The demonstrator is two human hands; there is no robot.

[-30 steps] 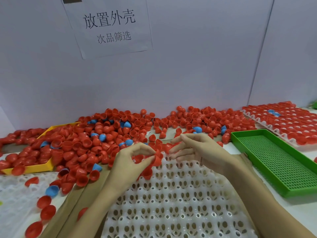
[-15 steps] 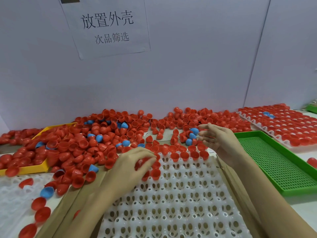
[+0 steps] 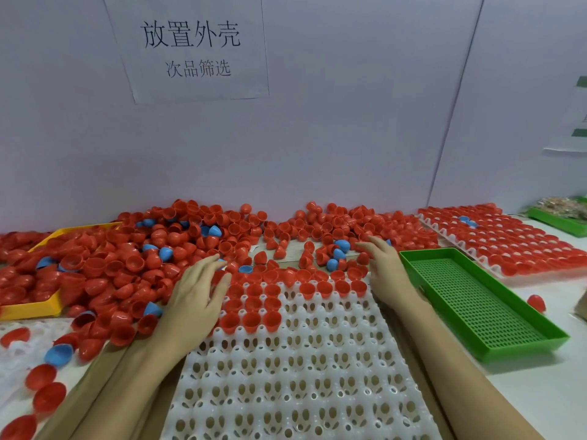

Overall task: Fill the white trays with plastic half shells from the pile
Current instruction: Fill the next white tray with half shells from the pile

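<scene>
Looking down from head view at both hands over pile [image 3: 178, 265] of red and blue half shells; left hand [image 3: 193, 300] flat, fingers straight, resting on shells at near edge of pile, gripping nothing; right hand [image 3: 386, 268] fingers extended and loosely spread, tips among shells by a few blue shells [image 3: 336, 255], nothing pinched that can be made out; white tray [image 3: 295, 376] between the two forearms, far rows by the fingertips filled with red shells [image 3: 254, 308], more rows filled on the left-hand side than the right, near rows toward the body unfilled; green perforated tray [image 3: 476, 300] just beside right hand on its outer side; full tray of red shells [image 3: 508, 246] beyond green tray, further out from right hand, couple of blue ones in it; single red shell [image 3: 536, 303] lying outside green tray; yellow tray [image 3: 31, 308] outward of left hand, mostly buried under pile; second white tray [image 3: 19, 354] near left forearm, outer side, loose red and blue shells scattered on it; paper sign [image 3: 190, 49] with printed characters on wall beyond both hands.
</scene>
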